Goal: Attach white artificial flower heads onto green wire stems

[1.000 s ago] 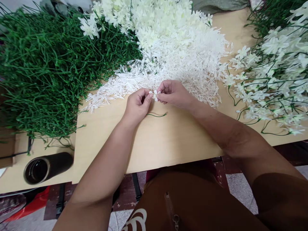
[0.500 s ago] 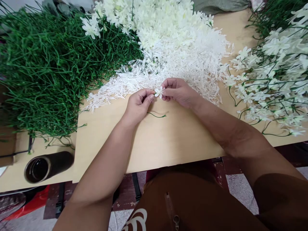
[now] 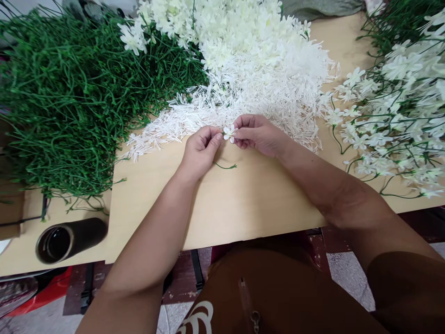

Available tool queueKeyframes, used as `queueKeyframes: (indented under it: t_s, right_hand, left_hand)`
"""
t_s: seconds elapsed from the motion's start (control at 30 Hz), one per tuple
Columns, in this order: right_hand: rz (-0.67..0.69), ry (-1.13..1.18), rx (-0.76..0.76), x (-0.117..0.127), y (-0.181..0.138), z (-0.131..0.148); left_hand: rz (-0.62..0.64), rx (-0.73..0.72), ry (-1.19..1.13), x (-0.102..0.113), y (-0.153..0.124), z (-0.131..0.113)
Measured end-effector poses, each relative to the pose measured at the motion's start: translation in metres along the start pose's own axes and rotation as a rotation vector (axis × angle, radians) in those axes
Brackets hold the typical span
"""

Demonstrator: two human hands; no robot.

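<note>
White flower (image 3: 228, 133), one: pinched between left hand (image 3: 199, 151) and right hand (image 3: 260, 134), fingertips closed. Green stem (image 3: 227, 167): just nearside of grip.

From where I stand, the right hand (image 3: 255, 133) covers part of a small white flower (image 3: 229, 133), and the left hand (image 3: 200, 149) hides much of a thin green stem (image 3: 226, 167); whether flower and stem join at the fingertips is too small for me to tell. The heap of green stems (image 3: 69, 102) runs out of sight at the left, the loose white blossoms (image 3: 243, 28) at the top and the stemmed flowers (image 3: 403, 69) at the right. The inside of the dark container (image 3: 88, 233) is too shadowed to make out.
</note>
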State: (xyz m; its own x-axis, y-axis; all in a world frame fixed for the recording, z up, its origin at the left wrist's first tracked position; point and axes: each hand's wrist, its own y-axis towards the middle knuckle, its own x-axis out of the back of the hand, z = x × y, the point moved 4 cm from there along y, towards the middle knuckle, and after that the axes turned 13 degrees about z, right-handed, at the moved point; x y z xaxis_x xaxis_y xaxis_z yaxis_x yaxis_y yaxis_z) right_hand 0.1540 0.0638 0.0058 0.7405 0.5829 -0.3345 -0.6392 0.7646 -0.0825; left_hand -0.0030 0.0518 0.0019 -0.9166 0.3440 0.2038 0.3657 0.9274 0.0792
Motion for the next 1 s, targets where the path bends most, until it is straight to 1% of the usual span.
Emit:
queueKeyframes:
  t_s: [0.13,0.3,0.47,0.83,1.0]
  right_hand:
    - [-0.003,0.012,0.0,-0.0004,0.0002,-0.0004]
    - [-0.022,0.023,-0.006,-0.0011,0.0009,-0.0006]
    - [-0.003,0.012,0.003,-0.0013,0.0013,-0.0005]
    - [0.059,-0.069,0.021,-0.0049,0.0018,-0.0005]
    - [0.042,-0.079,0.025,-0.0054,0.0008,0.001]
  left_hand:
    - [-0.021,-0.015,-0.029,0.0011,-0.0008,-0.0049]
    - [0.045,0.008,-0.025,-0.0056,-0.0038,-0.0077]
    - [0.013,0.016,0.002,-0.0083,-0.0022,-0.0071]
    - [0.013,-0.012,0.026,-0.0049,-0.0044,-0.0091]
    - [0.009,-0.011,0.045,-0.0059,-0.0047,-0.011]
